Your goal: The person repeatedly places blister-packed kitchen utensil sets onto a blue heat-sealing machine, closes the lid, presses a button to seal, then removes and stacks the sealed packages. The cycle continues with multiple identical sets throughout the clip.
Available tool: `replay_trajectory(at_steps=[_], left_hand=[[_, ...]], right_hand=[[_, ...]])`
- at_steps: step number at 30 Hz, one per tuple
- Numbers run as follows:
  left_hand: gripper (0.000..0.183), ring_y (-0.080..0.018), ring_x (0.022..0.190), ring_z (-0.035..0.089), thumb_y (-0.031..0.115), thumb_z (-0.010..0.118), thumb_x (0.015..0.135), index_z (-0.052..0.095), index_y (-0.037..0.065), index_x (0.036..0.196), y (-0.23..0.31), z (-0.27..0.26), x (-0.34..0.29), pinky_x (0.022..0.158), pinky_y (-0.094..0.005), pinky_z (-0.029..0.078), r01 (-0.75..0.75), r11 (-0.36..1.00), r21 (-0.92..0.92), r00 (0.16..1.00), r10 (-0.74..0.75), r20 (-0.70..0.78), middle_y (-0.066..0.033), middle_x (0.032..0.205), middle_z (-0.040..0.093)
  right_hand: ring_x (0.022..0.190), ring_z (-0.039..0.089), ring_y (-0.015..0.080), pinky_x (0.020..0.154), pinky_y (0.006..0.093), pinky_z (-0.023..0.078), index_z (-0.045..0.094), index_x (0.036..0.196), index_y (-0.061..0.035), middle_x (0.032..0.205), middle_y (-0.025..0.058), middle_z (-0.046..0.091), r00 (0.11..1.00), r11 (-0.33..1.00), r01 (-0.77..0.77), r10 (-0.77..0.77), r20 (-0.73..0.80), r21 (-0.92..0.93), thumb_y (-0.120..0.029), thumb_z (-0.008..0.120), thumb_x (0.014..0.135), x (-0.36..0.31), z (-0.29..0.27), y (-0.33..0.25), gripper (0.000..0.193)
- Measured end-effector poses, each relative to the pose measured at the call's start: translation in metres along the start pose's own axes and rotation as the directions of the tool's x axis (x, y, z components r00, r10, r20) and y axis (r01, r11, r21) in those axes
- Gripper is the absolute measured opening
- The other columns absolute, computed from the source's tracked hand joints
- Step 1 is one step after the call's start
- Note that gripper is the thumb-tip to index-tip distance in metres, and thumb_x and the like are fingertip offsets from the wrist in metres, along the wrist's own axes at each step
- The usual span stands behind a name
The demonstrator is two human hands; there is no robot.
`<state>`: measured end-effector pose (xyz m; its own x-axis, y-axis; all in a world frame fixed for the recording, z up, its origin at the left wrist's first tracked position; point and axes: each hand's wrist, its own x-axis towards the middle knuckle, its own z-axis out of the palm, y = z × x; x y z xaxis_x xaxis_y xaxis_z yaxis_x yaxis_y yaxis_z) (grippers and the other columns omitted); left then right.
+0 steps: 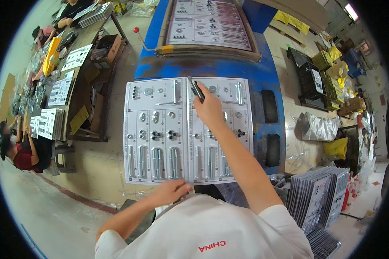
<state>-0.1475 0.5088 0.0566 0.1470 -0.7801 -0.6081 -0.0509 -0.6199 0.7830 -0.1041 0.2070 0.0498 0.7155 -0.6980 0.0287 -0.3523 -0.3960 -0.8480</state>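
A joined pair of white blister cards lies flat in front of me, the left card and the right card meeting at a middle seam. Under their clear bubbles sit bolts, nuts and washers. My right hand is closed around a dark-handled utility knife, its tip at the far end of the seam. At the near edge of the left card is my left hand, slightly blurred, its fingers loosely bent and apart. I see nothing in it.
The cards lie on a blue work surface with a framed tray of similar cards beyond. Stacked cards stand at my lower right. Left, people sit along a cluttered bench. Black and yellow crates stand far right.
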Motion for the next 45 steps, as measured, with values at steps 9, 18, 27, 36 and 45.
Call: replay_trajectory(at_steps=[9, 18, 27, 36, 45], left_hand=[[0.045, -0.0112, 0.076, 0.059, 0.042, 0.053, 0.109, 0.07, 0.001, 0.107, -0.121, 0.008, -0.012, 0.066, -0.0273, 0.047, 0.002, 0.715, -0.699, 0.988, -0.107, -0.107, -0.0027, 0.087, 0.066], [0.048, -0.0189, 0.105, 0.067, 0.042, 0.048, 0.11, 0.059, 0.001, 0.132, -0.127, -0.007, -0.014, 0.087, -0.0326, 0.053, 0.019, 0.525, -0.851, 0.997, 0.057, 0.058, -0.0118, 0.129, 0.069], [0.049, -0.0258, 0.116, 0.067, 0.042, 0.053, 0.108, 0.06, -0.001, 0.129, -0.163, -0.044, -0.036, 0.101, -0.0393, 0.052, 0.024, 0.575, -0.818, 0.998, 0.034, 0.053, -0.0177, 0.131, 0.068], [0.036, -0.0265, 0.106, 0.067, 0.004, 0.048, 0.098, 0.058, 0.005, 0.132, -0.291, -0.285, -0.074, 0.087, -0.0412, 0.055, -0.286, 0.674, -0.681, 0.862, -0.129, -0.489, -0.0103, 0.116, 0.068], [0.051, -0.0234, 0.116, 0.06, 0.036, 0.053, 0.106, 0.053, 0.007, 0.148, -0.135, -0.403, 0.108, 0.096, -0.0392, 0.048, -0.321, 0.892, -0.317, 0.745, 0.031, -0.667, -0.0082, 0.139, 0.059]], right_hand=[[0.105, 0.07, 0.0367, 0.094, 0.0482, 0.054, 0.066, 0.136, -0.0101, 0.111, 0.0175, 0.075, 0.989, 0.883, -0.093, 0.134, 0.057, -0.461, -0.022, 0.061, 0.088, 0.055, 0.031, -0.041, 0.049], [0.082, 0.073, 0.0345, 0.079, 0.0466, 0.056, 0.064, 0.138, -0.0115, 0.095, 0.0185, 0.075, 0.856, 0.859, -0.144, 0.357, 0.373, -0.491, -0.024, 0.058, 0.091, -0.137, -0.024, -0.072, 0.05], [0.068, 0.068, 0.0225, 0.069, 0.0389, 0.056, 0.064, 0.138, -0.0131, 0.081, 0.0124, 0.073, 0.549, 0.792, -0.525, 0.594, 0.587, -0.311, -0.034, 0.069, 0.089, -0.273, -0.075, -0.08, 0.053], [0.099, 0.069, 0.0441, 0.086, 0.0522, 0.053, 0.07, 0.114, 0.0, 0.105, 0.0287, 0.07, 0.981, 0.984, -0.176, 0.177, -0.078, 0.019, -0.039, 0.068, 0.093, -0.107, 0.08, -0.023, 0.044], [0.086, 0.073, 0.0389, 0.079, 0.0483, 0.056, 0.056, 0.136, 0.0043, 0.095, 0.0252, 0.074, 0.945, 0.959, -0.227, 0.259, -0.201, 0.171, -0.027, 0.071, 0.09, -0.179, 0.045, -0.033, 0.058]])
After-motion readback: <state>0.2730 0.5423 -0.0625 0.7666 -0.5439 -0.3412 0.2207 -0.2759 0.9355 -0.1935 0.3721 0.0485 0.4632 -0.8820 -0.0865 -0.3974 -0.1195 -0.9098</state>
